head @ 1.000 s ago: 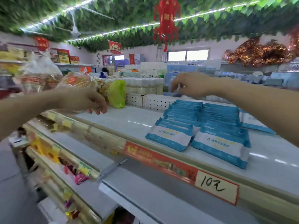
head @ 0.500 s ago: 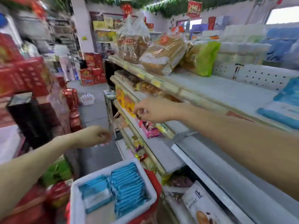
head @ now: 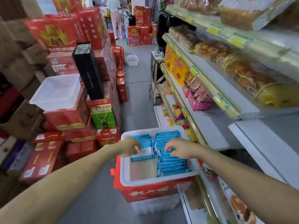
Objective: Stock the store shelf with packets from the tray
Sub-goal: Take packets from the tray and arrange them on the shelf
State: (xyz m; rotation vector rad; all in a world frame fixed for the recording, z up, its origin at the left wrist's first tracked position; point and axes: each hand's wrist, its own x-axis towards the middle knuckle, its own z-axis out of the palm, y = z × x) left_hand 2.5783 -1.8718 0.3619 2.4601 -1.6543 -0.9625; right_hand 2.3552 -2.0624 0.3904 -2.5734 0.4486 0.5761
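Observation:
A white tray (head: 159,179) sits on a red box (head: 150,192) in the aisle below me. It holds blue and white packets: a short pile on the left (head: 146,155) and a long row standing on edge on the right (head: 174,166). My left hand (head: 130,147) reaches into the tray, its fingers curled onto the top packet of the left pile. My right hand (head: 178,148) is over the right row, with fingertips and thumb pinching the tops of packets there. The store shelf (head: 252,109) runs along my right.
Shelves on the right carry bread, yellow packs and pink sweets. On the left are stacked red gift boxes (head: 64,34), an empty white tray (head: 56,92) and a black bag (head: 88,70). A person (head: 115,15) stands far down the grey aisle floor.
My view swung from the top shelf down to the tray in the aisle. Both hands came down from the shelf and reached into the tray, onto the packets.

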